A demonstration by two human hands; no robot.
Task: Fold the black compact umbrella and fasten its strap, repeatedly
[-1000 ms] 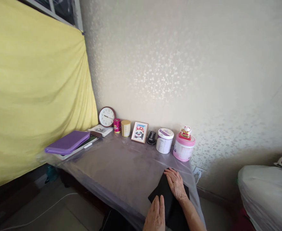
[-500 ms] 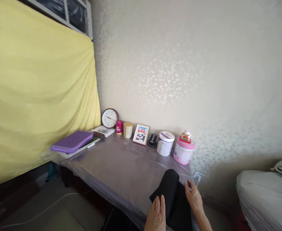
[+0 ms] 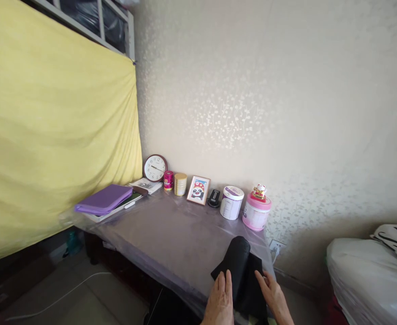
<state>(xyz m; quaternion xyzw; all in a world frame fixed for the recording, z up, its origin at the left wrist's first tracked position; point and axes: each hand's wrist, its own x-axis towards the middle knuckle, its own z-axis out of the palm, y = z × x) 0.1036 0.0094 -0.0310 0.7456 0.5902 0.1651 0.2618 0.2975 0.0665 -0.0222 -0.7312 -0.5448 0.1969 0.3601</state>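
A piece of black fabric (image 3: 238, 262), partly folded or rolled into a thick lengthwise bulge, lies at the near right corner of the plastic-covered table (image 3: 178, 243). On its left side rests my left hand (image 3: 219, 298), palm down with fingers stretched forward. My right hand (image 3: 271, 291) touches the flat right part of the fabric, its fingers extended and thumb apart. What the fabric item is, I cannot make out.
Along the wall stand a clock (image 3: 155, 168), a pink can (image 3: 168, 180), a yellow-lidded jar (image 3: 180, 184), a framed panda picture (image 3: 198, 190), a black device (image 3: 214, 198), a white tub (image 3: 231, 203) and a pink tub (image 3: 256, 212) bearing a cat figurine (image 3: 260, 192). A purple folder (image 3: 103, 199) lies left.
My right hand has moved left and down, from the fabric's right edge onto its flat part. The left hand stays almost in place. The view has shifted slightly.
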